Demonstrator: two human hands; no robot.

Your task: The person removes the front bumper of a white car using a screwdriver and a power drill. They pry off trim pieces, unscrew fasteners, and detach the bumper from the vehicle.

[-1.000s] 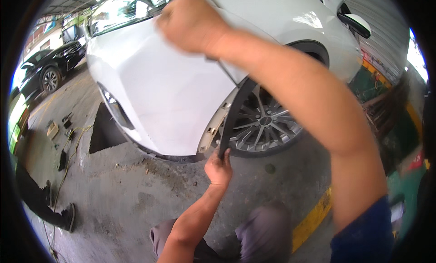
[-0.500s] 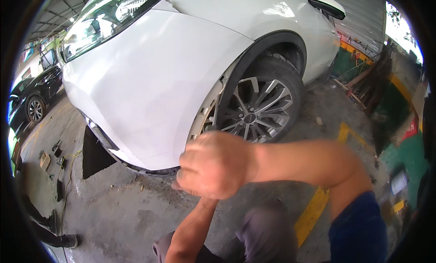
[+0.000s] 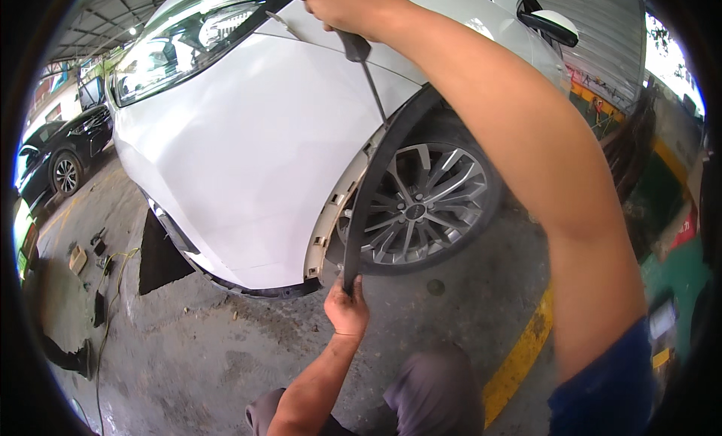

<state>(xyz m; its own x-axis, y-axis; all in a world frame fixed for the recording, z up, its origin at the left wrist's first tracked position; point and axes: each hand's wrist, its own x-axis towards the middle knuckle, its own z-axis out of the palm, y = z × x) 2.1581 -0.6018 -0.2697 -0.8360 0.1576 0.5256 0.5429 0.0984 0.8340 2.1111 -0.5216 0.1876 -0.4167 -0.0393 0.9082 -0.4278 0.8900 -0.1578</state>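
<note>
Raised since 0.5 s ago before the white car, whose black wheel-arch trim the left hand pinches at its lower end, the right hand is wrapped round what looks like a screwdriver, tip at that trim. Prying seems in hand, next calling for steady leverage. Workshop roof overhead, grey concrete floor below.

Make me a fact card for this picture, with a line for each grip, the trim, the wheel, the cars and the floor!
Left grip: around the trim's lower end
Right grip: holds a tool, thin shaft pointing down to the trim
Trim: black, curved; lower end apart from the beige strip
Wheel: grey spokes, partly behind the trim
Cars: white car close up; black car farther left
Floor: grey, with a yellow line
</note>
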